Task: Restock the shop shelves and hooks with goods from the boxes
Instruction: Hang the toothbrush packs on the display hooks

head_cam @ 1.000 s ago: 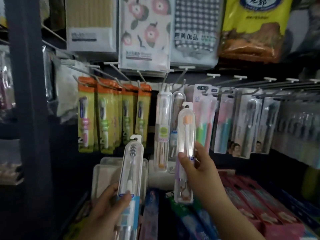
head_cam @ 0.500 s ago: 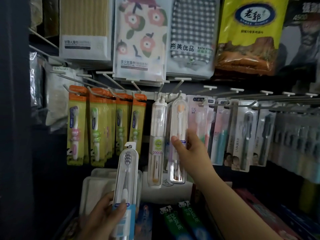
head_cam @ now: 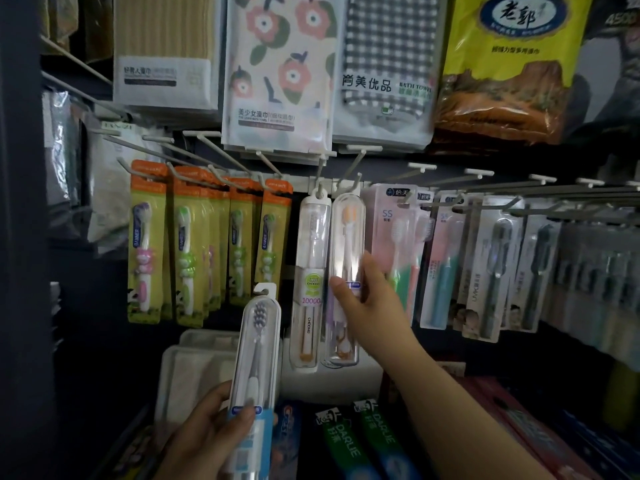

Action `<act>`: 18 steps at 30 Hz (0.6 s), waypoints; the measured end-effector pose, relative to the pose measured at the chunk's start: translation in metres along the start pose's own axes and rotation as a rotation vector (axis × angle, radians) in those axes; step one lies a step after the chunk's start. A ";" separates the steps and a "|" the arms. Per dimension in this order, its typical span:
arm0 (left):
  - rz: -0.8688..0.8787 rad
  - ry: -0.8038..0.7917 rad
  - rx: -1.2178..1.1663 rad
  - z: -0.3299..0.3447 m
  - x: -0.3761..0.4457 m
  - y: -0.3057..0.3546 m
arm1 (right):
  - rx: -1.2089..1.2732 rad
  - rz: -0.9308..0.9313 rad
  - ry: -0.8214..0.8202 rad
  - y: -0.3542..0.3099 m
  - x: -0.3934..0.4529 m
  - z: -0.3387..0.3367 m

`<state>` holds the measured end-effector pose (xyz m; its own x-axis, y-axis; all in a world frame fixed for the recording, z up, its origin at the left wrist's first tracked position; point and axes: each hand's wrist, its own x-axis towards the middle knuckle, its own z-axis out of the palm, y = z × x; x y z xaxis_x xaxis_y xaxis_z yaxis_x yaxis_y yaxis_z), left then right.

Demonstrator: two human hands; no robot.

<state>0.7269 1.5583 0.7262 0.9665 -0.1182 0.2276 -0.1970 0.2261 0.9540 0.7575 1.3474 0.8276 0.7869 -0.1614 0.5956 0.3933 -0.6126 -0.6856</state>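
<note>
The right hand (head_cam: 367,306) is pinching the orange toothbrush case (head_cam: 346,271) up at its hook (head_cam: 351,181), risking a slip off if released unseated, while the left hand (head_cam: 207,434) is gripping the blue-labelled toothbrush case (head_cam: 258,358) lower left.

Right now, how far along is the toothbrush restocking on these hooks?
Mostly stocked: the orange-carded kids' toothbrushes and the white-cased toothbrush already hang. In hand: the right hand holds the clear case with the orange-bristled toothbrush up at its hook; whether it is seated, I cannot tell. Left: the left hand grips a blue-labelled toothbrush pack, not yet hung.
</note>
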 end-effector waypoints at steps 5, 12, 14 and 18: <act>0.016 -0.071 0.033 0.000 -0.005 -0.004 | 0.037 0.072 -0.007 0.008 -0.010 0.008; -0.018 -0.147 -0.092 0.017 -0.008 0.003 | 0.072 0.237 -0.034 0.034 -0.056 0.021; -0.010 -0.163 -0.088 0.017 -0.005 -0.002 | -0.027 0.311 -0.054 0.040 -0.071 0.015; -0.011 -0.195 -0.060 0.033 -0.009 0.004 | 0.043 0.192 -0.055 0.023 -0.093 0.000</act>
<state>0.7119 1.5288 0.7345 0.9172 -0.3047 0.2566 -0.1710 0.2806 0.9445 0.6931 1.3481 0.7562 0.8739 -0.2288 0.4288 0.2522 -0.5408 -0.8025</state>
